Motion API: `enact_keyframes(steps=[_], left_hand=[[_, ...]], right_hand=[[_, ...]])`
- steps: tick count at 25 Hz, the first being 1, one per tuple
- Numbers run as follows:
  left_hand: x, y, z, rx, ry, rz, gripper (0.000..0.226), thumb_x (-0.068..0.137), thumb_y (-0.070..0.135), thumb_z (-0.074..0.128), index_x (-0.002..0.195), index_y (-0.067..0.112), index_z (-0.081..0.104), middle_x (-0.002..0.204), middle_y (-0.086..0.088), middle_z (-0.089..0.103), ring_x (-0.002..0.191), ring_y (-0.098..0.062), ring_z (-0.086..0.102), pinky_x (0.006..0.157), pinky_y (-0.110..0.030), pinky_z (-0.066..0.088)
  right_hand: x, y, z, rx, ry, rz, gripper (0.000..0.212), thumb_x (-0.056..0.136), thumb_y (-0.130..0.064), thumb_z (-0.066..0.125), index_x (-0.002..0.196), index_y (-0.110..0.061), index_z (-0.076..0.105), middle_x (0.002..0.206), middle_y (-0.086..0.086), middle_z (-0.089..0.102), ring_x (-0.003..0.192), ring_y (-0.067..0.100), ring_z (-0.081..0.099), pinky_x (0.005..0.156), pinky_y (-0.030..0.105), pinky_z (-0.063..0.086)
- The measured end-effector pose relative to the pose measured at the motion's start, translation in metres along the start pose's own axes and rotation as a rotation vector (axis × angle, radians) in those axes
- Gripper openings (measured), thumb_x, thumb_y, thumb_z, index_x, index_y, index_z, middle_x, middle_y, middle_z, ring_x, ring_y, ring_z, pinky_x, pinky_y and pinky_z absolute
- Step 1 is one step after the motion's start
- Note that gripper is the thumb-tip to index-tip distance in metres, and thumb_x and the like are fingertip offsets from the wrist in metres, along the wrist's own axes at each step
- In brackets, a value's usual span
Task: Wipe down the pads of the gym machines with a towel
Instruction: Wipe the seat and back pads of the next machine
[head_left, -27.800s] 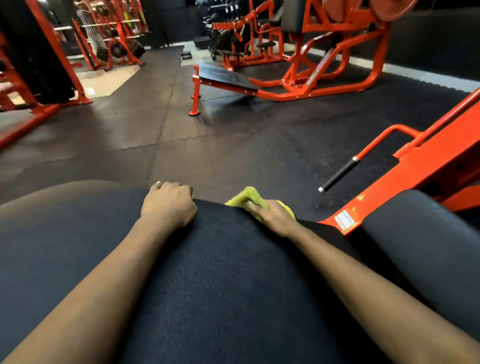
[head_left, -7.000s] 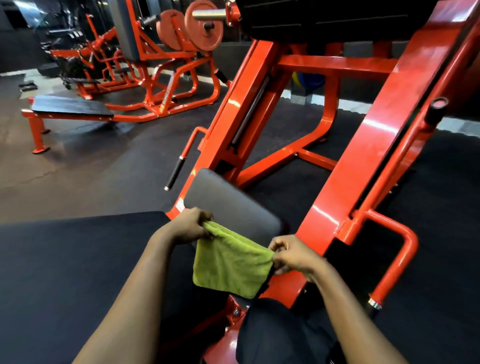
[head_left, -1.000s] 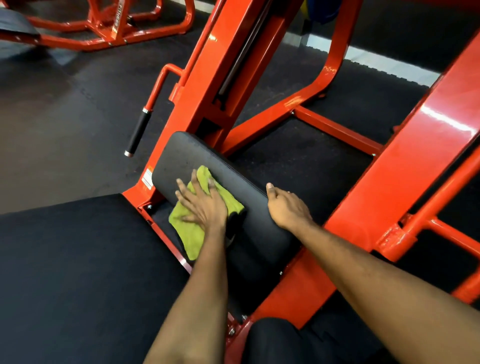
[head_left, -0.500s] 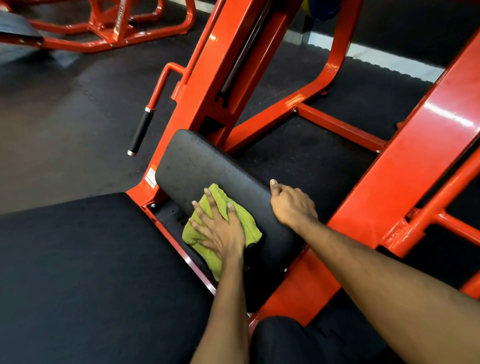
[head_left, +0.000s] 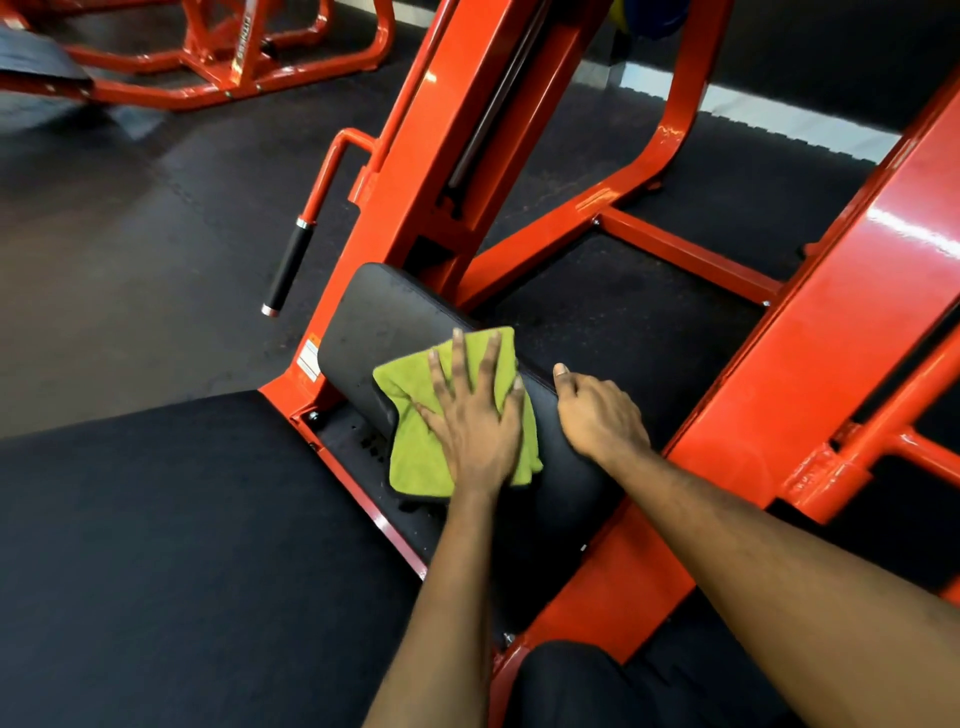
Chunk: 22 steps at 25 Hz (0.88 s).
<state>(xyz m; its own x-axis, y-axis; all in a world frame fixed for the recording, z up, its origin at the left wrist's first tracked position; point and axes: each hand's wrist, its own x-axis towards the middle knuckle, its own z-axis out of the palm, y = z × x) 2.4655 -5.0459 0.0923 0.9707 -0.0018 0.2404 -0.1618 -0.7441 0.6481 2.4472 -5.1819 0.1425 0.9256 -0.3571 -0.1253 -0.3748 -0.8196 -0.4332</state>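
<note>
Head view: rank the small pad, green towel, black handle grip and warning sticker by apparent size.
1. small pad, partly covered
2. green towel
3. black handle grip
4. warning sticker
Grip is farther away; may look smaller.

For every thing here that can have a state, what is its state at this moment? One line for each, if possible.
green towel: spread on the small pad, pressed under the left hand
left hand: flat, fingers spread, pressing the towel
right hand: holds the small pad's far edge, fingers curled over it
small pad: tilted, partly covered by the towel
handle grip: free, no hand on it
</note>
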Motion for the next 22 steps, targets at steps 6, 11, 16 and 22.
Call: enact_keyframes(steps=[6,11,16,22], left_hand=[[0.031,-0.015,-0.002,-0.004,-0.002,0.018,0.050,0.096,0.053,0.047,0.144,0.057,0.034,0.164,0.021,0.007,0.153,-0.012,-0.007,0.108,-0.078,0.002],[0.102,-0.035,-0.012,0.035,0.010,-0.072,0.040,0.096,0.052,0.045,0.136,0.050,0.048,0.165,0.013,0.013,0.154,-0.018,-0.002,0.107,-0.079,-0.001],[0.128,-0.031,-0.025,0.023,-0.006,-0.202,0.040,0.095,0.049,0.046,0.134,0.049,0.052,0.166,0.014,0.009,0.154,-0.021,-0.005,0.107,-0.080,-0.003],[0.007,0.001,0.002,-0.055,0.038,-0.153,0.057,0.096,0.051,0.045,0.148,0.060,0.022,0.165,0.019,-0.006,0.153,-0.019,-0.011,0.109,-0.073,-0.007]], right_hand=[[0.000,0.000,0.006,-0.061,0.064,-0.007,0.065,0.107,-0.052,0.017,0.116,-0.015,0.070,0.109,0.017,0.070,0.103,0.036,0.063,0.087,0.044,0.046],[0.003,0.003,0.009,-0.075,0.083,0.003,0.065,0.106,-0.053,0.018,0.110,-0.016,0.071,0.101,0.012,0.071,0.097,0.033,0.065,0.086,0.044,0.048],[0.005,0.004,0.013,-0.085,0.101,0.000,0.067,0.105,-0.054,0.017,0.101,-0.018,0.073,0.090,0.008,0.072,0.088,0.030,0.067,0.083,0.043,0.051],[0.000,-0.002,0.008,-0.158,0.121,-0.022,0.065,0.107,-0.048,0.019,0.111,-0.010,0.071,0.108,0.016,0.072,0.103,0.037,0.065,0.088,0.043,0.045]])
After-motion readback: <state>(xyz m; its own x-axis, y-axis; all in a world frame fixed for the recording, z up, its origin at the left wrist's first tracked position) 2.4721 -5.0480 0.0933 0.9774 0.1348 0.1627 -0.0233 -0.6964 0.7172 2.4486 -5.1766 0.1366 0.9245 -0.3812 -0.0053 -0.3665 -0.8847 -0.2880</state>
